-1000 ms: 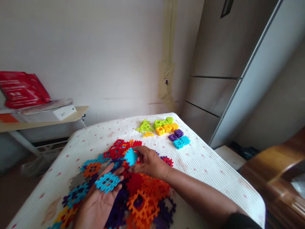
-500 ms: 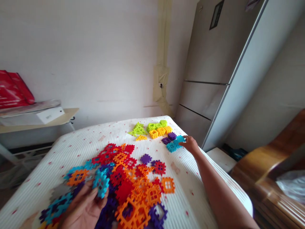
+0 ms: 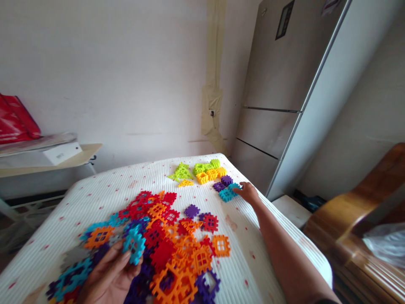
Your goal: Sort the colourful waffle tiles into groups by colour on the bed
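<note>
The person's left hand [image 3: 106,276] is low at the near edge of the white ribbed mattress [image 3: 104,190], its fingers curled around a teal square plastic lattice tile [image 3: 134,245] that stands tilted above a loose heap of red, orange, purple and teal lattice tiles [image 3: 177,245]. The right hand [image 3: 249,193] is stretched well away to the far right corner of the mattress. Its fingertips touch a cluster of small teal lattice tiles [image 3: 228,193] lying flat there, but I cannot tell whether they pinch a piece or merely rest on it. Just beyond that cluster lie small purple tiles [image 3: 223,183], then yellow-orange tiles [image 3: 210,174], lime-green tiles [image 3: 205,166] and a lime-green triangular piece [image 3: 181,172], all sorted by colour. A tall grey refrigerator [image 3: 278,105] stands past the corner, and a white box [image 3: 61,153] rests on a shelf at the left.
</note>
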Action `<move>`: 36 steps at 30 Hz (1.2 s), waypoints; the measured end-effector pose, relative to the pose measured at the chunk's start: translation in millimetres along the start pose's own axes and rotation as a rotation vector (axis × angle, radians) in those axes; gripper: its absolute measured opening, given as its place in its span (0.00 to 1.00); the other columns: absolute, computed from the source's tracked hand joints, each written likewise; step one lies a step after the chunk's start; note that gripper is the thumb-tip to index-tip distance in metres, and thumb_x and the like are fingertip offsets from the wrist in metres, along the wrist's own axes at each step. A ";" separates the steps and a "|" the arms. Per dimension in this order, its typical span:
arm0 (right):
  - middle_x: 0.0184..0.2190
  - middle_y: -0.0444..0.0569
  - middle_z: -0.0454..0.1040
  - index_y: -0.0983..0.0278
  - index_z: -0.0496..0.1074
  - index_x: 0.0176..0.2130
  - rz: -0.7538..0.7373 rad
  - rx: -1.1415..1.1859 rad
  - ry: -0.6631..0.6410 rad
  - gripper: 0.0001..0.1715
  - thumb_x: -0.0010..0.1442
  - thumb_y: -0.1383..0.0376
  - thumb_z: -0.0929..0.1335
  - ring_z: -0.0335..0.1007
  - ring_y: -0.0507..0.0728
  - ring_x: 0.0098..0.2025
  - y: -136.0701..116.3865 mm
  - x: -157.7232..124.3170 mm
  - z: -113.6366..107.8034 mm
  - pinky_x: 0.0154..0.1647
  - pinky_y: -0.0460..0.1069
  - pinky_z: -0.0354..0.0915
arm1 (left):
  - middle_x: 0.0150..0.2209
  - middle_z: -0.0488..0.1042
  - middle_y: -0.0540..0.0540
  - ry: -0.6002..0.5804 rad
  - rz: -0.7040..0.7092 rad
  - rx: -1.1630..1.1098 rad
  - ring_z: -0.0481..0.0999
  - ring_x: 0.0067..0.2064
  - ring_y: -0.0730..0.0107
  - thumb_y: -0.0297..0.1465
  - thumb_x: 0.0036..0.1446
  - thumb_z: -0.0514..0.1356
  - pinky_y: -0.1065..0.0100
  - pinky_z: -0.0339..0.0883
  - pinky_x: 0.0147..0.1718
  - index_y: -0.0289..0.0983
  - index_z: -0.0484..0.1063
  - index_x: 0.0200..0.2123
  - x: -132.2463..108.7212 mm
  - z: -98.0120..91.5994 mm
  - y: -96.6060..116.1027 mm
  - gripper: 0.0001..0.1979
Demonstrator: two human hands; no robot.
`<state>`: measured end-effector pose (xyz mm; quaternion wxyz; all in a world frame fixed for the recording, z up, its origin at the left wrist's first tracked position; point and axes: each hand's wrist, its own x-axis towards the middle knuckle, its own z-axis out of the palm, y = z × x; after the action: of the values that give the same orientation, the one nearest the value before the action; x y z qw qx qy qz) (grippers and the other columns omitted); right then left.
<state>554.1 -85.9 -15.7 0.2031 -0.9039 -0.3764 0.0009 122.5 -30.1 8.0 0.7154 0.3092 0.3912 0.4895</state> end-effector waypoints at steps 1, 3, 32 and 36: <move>0.43 0.56 0.74 0.68 0.70 0.50 0.002 0.001 -0.001 0.29 0.54 0.53 0.67 0.71 0.58 0.42 0.0 -0.4 -0.4 0.38 0.47 0.62 | 0.34 0.78 0.52 -0.003 0.001 0.002 0.75 0.29 0.70 0.28 0.26 0.73 0.73 0.74 0.24 0.42 0.75 0.36 0.1 -0.4 -0.1 0.26; 0.42 0.55 0.74 0.68 0.71 0.50 -0.001 -0.003 -0.002 0.28 0.54 0.54 0.67 0.71 0.57 0.41 -1.1 -1.6 -1.1 0.38 0.46 0.62 | 0.34 0.78 0.52 -0.002 -0.001 0.006 0.75 0.29 0.70 0.28 0.26 0.73 0.73 0.74 0.24 0.42 0.75 0.37 0.0 -0.4 0.0 0.27; 0.42 0.55 0.72 0.64 0.65 0.50 -1.129 0.470 0.048 0.29 0.56 0.48 0.65 0.67 0.60 0.43 -153.9 -164.8 -8.5 0.42 0.54 0.63 | 0.28 0.72 0.52 -0.038 0.105 0.374 0.71 0.26 0.70 0.41 0.41 0.67 0.69 0.68 0.26 0.38 0.70 0.35 -9.4 0.7 -18.1 0.19; 0.44 0.57 0.70 0.65 0.62 0.53 -1.154 0.377 0.007 0.38 0.52 0.44 0.66 0.65 0.62 0.43 -166.3 -190.3 -0.9 0.43 0.56 0.62 | 0.28 0.73 0.51 -0.066 0.088 0.412 0.71 0.26 0.69 0.41 0.41 0.67 0.70 0.66 0.25 0.38 0.71 0.34 -11.2 1.4 -18.9 0.18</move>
<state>304.8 -110.3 17.5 0.3285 -0.5024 -0.7985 -0.0459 129.9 -47.0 -4.0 0.6273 0.4815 0.4453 0.4198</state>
